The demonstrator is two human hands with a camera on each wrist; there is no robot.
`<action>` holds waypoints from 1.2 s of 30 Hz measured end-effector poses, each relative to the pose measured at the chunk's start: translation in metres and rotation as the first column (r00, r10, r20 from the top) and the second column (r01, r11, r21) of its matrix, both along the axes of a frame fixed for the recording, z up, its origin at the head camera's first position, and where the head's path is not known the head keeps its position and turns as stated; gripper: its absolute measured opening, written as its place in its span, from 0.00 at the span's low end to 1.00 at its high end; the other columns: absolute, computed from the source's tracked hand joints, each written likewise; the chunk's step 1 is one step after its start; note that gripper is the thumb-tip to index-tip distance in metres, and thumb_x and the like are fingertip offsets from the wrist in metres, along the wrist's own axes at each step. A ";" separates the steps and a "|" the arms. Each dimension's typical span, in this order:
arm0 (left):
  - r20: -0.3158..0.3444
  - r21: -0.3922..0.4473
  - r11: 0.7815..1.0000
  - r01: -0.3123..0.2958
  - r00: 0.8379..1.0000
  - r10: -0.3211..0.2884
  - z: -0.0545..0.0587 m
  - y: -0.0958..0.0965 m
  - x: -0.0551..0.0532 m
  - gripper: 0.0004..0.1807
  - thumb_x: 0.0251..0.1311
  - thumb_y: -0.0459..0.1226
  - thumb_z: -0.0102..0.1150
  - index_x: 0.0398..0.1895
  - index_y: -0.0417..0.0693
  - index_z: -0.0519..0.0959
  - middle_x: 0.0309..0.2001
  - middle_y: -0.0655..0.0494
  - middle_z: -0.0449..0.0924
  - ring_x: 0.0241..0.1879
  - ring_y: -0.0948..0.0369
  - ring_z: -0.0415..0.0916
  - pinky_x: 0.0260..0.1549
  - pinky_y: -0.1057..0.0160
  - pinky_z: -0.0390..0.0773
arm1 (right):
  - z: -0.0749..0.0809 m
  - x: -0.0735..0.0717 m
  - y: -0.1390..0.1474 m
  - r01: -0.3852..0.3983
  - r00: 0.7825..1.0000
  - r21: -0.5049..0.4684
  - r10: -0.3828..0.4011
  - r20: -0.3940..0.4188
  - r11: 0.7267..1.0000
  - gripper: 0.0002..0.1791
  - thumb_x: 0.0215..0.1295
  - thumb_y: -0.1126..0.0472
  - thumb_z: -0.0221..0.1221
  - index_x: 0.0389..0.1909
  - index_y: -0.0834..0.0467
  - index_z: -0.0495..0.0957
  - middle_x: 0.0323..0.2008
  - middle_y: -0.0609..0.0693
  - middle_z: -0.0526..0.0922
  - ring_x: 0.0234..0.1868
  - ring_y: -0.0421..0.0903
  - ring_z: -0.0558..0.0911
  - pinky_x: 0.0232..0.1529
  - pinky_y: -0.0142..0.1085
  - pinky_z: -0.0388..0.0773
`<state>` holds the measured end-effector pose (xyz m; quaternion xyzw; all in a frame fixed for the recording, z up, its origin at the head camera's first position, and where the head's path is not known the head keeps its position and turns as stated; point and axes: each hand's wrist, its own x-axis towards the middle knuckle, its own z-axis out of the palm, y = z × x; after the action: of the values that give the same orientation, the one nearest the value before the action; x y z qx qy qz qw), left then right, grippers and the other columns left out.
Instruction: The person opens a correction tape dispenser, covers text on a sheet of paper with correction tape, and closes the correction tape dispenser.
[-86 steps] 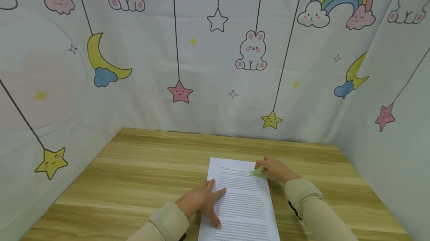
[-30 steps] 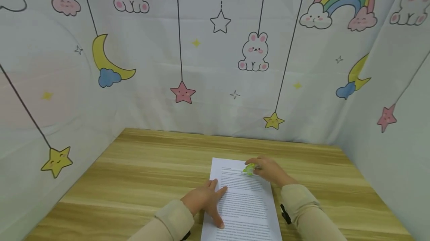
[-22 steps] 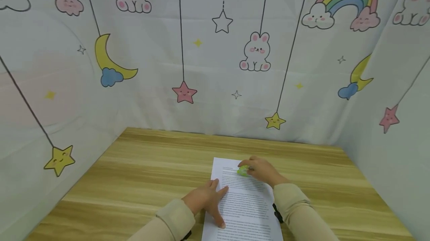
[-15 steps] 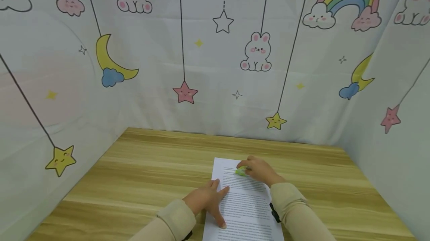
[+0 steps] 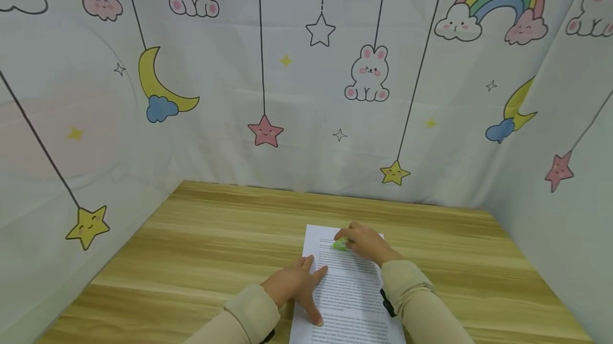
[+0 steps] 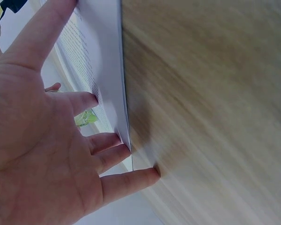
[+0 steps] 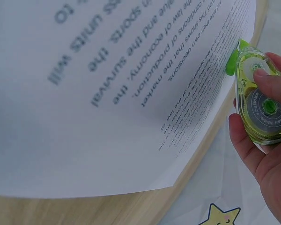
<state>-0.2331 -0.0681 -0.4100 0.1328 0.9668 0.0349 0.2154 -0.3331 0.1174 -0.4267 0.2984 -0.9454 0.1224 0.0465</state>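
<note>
A green, see-through correction tape [image 7: 262,101] with a visible reel sits in my right hand [image 5: 366,243], between thumb and fingers. Its green tip [image 7: 232,61] points at the printed lines near the top of the sheet of paper [image 5: 351,285]. Whether the tip touches the sheet cannot be made out. My left hand [image 5: 296,284] lies spread on the sheet's left edge. In the left wrist view the left hand's fingers [image 6: 131,182] are straight and apart, some on the paper and one on the wood.
The paper lies on a wood-grain table [image 5: 230,227]. A white cloth [image 5: 306,163] printed with rabbits, stars and rainbows hangs behind the table and along both sides. Each wrist carries a dark strap, seen at the right sleeve [image 5: 407,280].
My right hand has moved left across the upper lines of the sheet with the correction tape. The left hand has kept its place on the paper; the head view has shifted slightly.
</note>
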 end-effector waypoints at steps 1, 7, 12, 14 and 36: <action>-0.001 0.001 1.000 0.001 1.000 -0.001 0.000 0.000 0.000 0.58 0.29 0.63 0.71 0.70 0.68 0.53 0.72 0.48 0.46 0.72 0.50 0.45 0.62 0.44 0.61 | 0.000 0.000 -0.001 0.003 1.000 -0.001 -0.003 0.006 1.000 0.16 0.57 0.68 0.59 0.41 0.44 0.81 0.34 0.46 0.77 0.32 0.42 0.75 0.36 0.38 0.74; -0.012 -0.007 1.000 0.010 1.000 -0.011 0.000 0.000 0.001 0.58 0.29 0.63 0.70 0.70 0.68 0.54 0.72 0.48 0.46 0.71 0.50 0.45 0.61 0.44 0.61 | 0.004 0.000 -0.003 -0.004 0.999 0.005 0.004 0.040 1.000 0.16 0.57 0.70 0.57 0.41 0.47 0.81 0.35 0.48 0.76 0.33 0.43 0.74 0.37 0.40 0.74; 0.007 0.000 1.000 -0.003 1.000 0.003 0.000 0.002 0.000 0.58 0.30 0.63 0.70 0.70 0.67 0.54 0.72 0.48 0.46 0.72 0.50 0.45 0.61 0.43 0.62 | 0.004 -0.002 -0.002 -0.023 0.998 0.023 0.021 0.060 0.999 0.14 0.59 0.69 0.56 0.40 0.48 0.81 0.34 0.48 0.75 0.31 0.43 0.72 0.35 0.40 0.72; 0.011 0.000 1.000 -0.007 1.000 0.007 0.000 0.003 0.000 0.58 0.30 0.63 0.70 0.70 0.67 0.54 0.72 0.48 0.45 0.72 0.50 0.45 0.60 0.43 0.62 | 0.004 -0.002 -0.002 -0.033 0.998 0.042 0.031 0.050 0.999 0.13 0.59 0.68 0.57 0.40 0.48 0.80 0.33 0.48 0.75 0.30 0.42 0.71 0.34 0.39 0.71; 0.015 0.011 1.000 -0.005 1.000 0.005 -0.001 0.002 -0.001 0.58 0.29 0.63 0.70 0.70 0.67 0.53 0.73 0.47 0.44 0.72 0.49 0.43 0.59 0.41 0.62 | 0.005 -0.007 -0.002 -0.106 0.993 0.147 0.113 -0.036 0.983 0.10 0.58 0.65 0.60 0.38 0.46 0.79 0.30 0.47 0.71 0.28 0.41 0.68 0.31 0.35 0.69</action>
<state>-0.2338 -0.0664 -0.4110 0.1313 0.9653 0.0418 0.2219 -0.3405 0.1156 -0.4219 0.3552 -0.9327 0.0493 0.0388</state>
